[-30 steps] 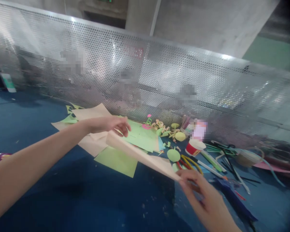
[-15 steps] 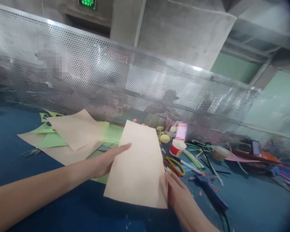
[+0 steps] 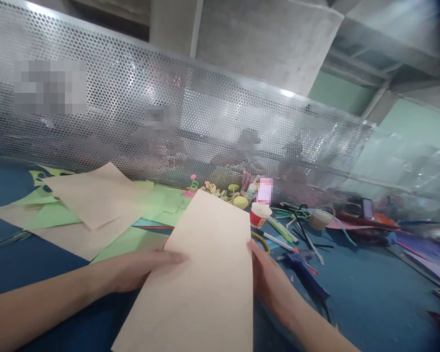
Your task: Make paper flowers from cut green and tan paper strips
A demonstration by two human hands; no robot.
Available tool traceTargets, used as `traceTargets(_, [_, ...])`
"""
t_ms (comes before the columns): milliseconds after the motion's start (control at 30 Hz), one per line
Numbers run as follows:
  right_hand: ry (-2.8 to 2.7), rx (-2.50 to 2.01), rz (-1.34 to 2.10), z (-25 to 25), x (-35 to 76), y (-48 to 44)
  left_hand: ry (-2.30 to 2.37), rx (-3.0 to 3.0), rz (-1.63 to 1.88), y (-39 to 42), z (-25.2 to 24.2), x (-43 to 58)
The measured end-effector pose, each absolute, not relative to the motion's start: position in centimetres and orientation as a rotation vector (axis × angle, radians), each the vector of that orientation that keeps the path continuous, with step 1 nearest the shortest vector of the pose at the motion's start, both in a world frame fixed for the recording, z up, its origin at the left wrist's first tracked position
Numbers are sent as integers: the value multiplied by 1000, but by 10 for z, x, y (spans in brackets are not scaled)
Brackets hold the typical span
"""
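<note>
A cream-coloured sheet of paper (image 3: 209,278) is held up in front of me, its near end running out of the bottom of the head view. My left hand (image 3: 150,266) grips its left edge, thumb lying on top and fingers hidden underneath. On the opposite edge my right hand (image 3: 266,274) is closed, its fingertips partly behind the paper. Beyond the left hand lie more cream sheets (image 3: 95,200) and green paper pieces (image 3: 132,244). Past the right hand a yellow scissor handle (image 3: 261,242) shows partly behind the sheet.
A red-and-white paper cup (image 3: 260,215) stands behind the held sheet. Right of it lie a blue glue gun (image 3: 306,276) with its cord, pens and strips. A perforated metal screen (image 3: 205,122) crosses the back of the blue table (image 3: 374,293). Blurred people show behind it.
The sheet has come nearer and lower, with both hands still on it. My view has shifted right, and a small pink flower on a green stem now shows behind the sheet.
</note>
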State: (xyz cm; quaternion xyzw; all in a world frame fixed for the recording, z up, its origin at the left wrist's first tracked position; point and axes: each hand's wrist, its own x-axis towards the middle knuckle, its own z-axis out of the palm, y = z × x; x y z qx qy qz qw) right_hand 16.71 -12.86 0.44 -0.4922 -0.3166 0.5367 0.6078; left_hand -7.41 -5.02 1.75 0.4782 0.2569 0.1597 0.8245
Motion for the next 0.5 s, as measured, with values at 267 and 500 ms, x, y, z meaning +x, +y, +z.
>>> traceTargets(267, [-812, -1247, 1055, -6, 172, -125, 553, 943, 405, -48, 14, -69])
traceTargets(500, [-849, -1352, 905, -2, 171, -126, 657, 1047, 493, -52, 5, -65])
